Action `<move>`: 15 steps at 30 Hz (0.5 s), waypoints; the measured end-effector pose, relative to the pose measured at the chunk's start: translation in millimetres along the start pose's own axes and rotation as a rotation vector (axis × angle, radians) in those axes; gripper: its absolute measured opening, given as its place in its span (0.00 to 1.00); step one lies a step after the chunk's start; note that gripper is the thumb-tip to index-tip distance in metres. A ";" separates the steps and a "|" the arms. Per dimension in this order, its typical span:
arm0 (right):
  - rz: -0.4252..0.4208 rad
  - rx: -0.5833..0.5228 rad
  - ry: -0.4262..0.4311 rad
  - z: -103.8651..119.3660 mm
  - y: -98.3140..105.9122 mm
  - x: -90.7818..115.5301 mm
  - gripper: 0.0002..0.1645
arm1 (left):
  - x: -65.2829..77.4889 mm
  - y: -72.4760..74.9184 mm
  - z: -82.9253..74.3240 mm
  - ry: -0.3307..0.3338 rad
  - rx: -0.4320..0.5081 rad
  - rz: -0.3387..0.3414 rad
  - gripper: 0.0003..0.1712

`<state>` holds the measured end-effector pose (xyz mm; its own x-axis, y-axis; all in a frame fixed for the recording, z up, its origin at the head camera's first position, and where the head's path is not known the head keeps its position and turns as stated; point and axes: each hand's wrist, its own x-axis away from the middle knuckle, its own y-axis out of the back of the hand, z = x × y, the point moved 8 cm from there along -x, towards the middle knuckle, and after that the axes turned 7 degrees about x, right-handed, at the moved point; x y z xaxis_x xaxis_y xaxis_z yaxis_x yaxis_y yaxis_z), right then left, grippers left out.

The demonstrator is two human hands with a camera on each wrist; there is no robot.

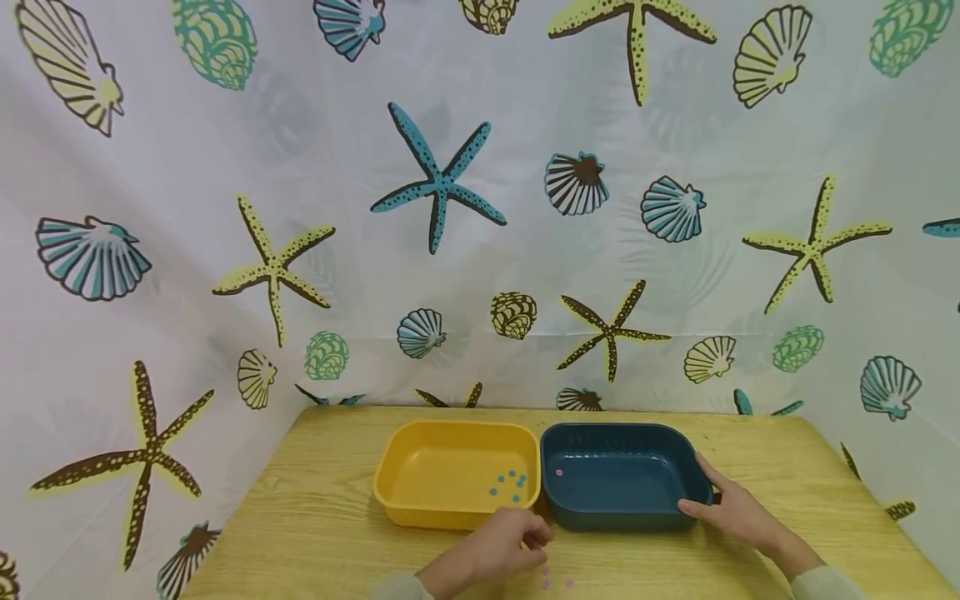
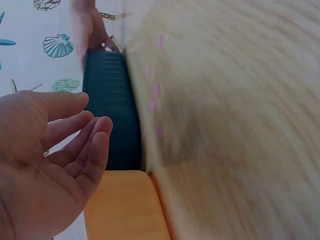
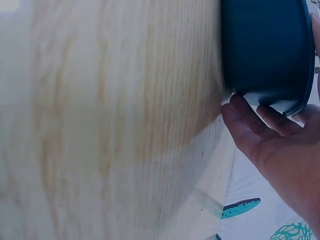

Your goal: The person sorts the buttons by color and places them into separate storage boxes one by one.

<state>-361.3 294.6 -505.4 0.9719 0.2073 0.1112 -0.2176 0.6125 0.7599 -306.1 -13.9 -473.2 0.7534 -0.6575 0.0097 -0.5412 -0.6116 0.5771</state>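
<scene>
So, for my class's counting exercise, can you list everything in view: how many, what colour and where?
Shallow tray: one, yellow, on the table, left in the head view
Deep tray: one, dark blue, beside the yellow one
Small discs: six, blue, in the yellow tray
Lone disc: one, pink, in the dark blue tray
Loose discs: five seen in the left wrist view, pink, on the table
Table: one, light wood, under both trays
Backdrop cloth: white with starfish and shells, behind and beside the table
Sleeves: two, pale, at the wrists
Left hand: one, near the yellow tray's front right corner
Right hand: one, holding the dark blue tray's right end
</scene>
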 end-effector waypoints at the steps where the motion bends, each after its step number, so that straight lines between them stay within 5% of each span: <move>1: -0.001 -0.003 -0.003 -0.8 -0.4 0.0 0.56 | 1.8 -1.4 2.2 -0.001 -0.028 0.003 0.10; 8: -0.010 -0.006 -0.008 -2.8 -0.7 -0.8 0.57 | 7.6 -6.3 15.3 0.037 -0.279 0.023 0.12; 15: -0.004 -0.004 -0.008 -3.7 -1.9 -2.0 0.57 | 11.0 -4.3 27.0 0.135 -0.288 0.007 0.15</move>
<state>-363.2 295.9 -509.4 0.9734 0.1989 0.1137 -0.2145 0.6166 0.7575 -305.6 -30.3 -497.6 0.8035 -0.5847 0.1117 -0.4330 -0.4454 0.7837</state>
